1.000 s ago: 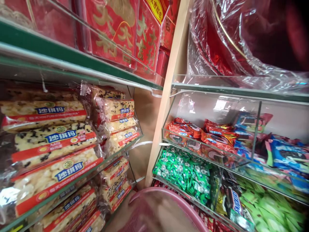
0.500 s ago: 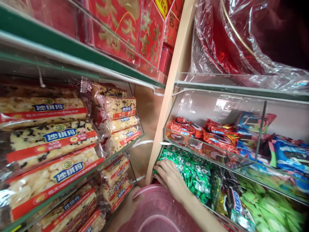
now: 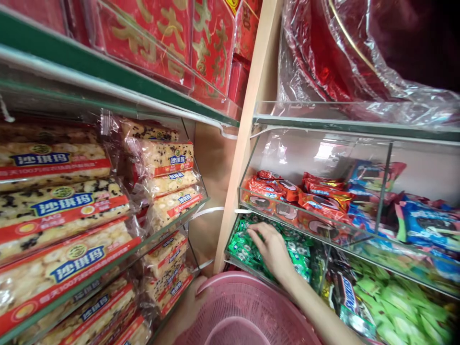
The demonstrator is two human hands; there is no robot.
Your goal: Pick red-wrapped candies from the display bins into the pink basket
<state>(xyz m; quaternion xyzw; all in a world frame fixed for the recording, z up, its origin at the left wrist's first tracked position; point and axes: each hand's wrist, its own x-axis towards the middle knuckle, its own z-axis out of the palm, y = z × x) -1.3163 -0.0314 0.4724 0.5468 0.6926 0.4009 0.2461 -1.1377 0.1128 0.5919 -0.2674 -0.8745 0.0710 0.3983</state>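
Note:
Over the compartment of small green candy packets (image 3: pixel 244 247), my right hand (image 3: pixel 269 247) is bent downward with its fingers apart. Its fingertips are at the packets, and no packet shows in its grip. Below sits a pink plastic basket (image 3: pixel 237 297) with slotted sides; the part of its inside that shows holds nothing. My left hand (image 3: pixel 196 299) grips the basket's rim on the left side, the fingers partly hidden by it.
Wrapped snack bars (image 3: pixel 68 201) fill the left shelves. A wooden post (image 3: pixel 239 158) divides the two sides. Red-wrapped snacks (image 3: pixel 323 196) lie behind a glass front (image 3: pixel 287 206) above the green packets. Snickers bars (image 3: pixel 343 290) and light-green packets (image 3: pixel 398 292) are to the right.
My right hand has moved right, from the front left corner of the compartment to over the green packets. More of the basket shows. The view has shifted slightly to the right.

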